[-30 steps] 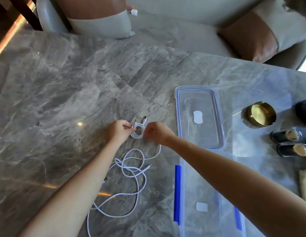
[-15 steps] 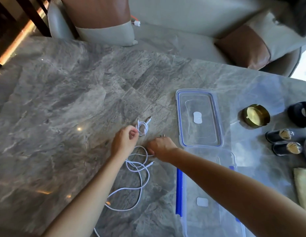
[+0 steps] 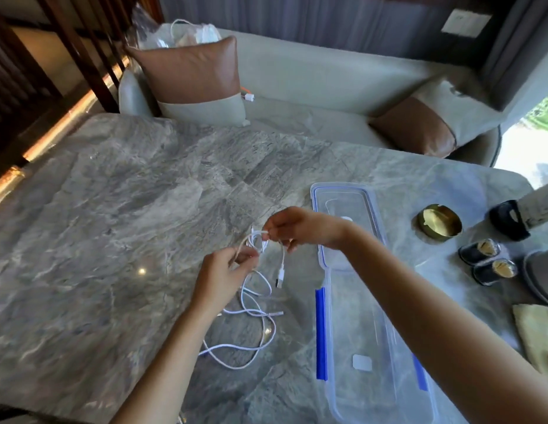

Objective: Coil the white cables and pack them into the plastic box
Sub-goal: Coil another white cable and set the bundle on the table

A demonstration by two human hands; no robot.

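Note:
My left hand (image 3: 227,275) and my right hand (image 3: 300,226) both pinch a white cable (image 3: 280,264) above the marble table (image 3: 113,224). A small loop of it hangs between the hands, and its plug end dangles below my right hand. More white cable (image 3: 251,313) lies in loose loops on the table beneath my left wrist. Just right of the cables stands the long clear plastic box (image 3: 367,347) with blue clips, nothing in it. Its clear lid (image 3: 346,206) lies flat beyond it, partly behind my right wrist.
A brass dish (image 3: 439,221), two small dark jars (image 3: 486,261) and a black object (image 3: 509,220) stand at the right. A pale cloth (image 3: 535,335) lies at the right edge. A sofa with brown cushions (image 3: 193,78) runs along the table's far side.
Both hands have risen off the table with a cable held between them; its plug end now hangs free. The camera view has tilted up, showing more of the sofa.

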